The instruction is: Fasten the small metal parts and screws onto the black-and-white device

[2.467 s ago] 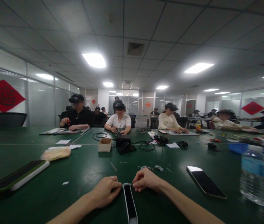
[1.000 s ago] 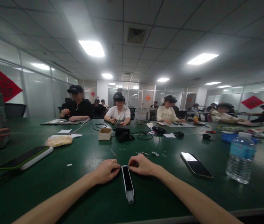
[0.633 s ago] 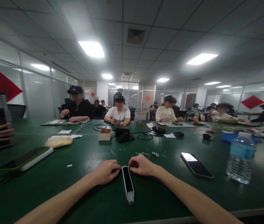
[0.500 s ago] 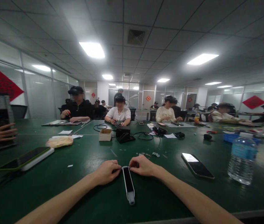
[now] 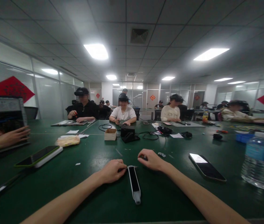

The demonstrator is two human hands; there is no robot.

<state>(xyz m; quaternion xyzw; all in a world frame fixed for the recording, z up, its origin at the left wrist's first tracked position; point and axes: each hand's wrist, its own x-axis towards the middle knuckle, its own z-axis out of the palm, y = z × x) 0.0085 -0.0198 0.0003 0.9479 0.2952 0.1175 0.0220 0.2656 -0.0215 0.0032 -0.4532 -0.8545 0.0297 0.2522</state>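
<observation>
A narrow black device with a white rim (image 5: 134,184) lies lengthwise on the green table (image 5: 92,161) in front of me. My left hand (image 5: 112,170) is closed, its fingertips pinching the far end of this device. My right hand (image 5: 151,159) hovers just beyond and to the right of that end, off the device. Its fingers are curled in a pinch and I cannot make out anything in them. A few small metal bits (image 5: 161,154) lie on the table just past the right hand.
A dark phone (image 5: 206,168) and a water bottle (image 5: 258,163) are to my right. A green-cased phone (image 5: 38,156) lies to my left, where a co-worker's hand (image 5: 11,137) rests on a screen. A cardboard box (image 5: 110,134), a black unit (image 5: 128,134) and cables sit mid-table; several people sit opposite.
My right hand has let go of the device's far end and moved forward and to the right. The left hand keeps its pinch. The view has swung slightly to the left.
</observation>
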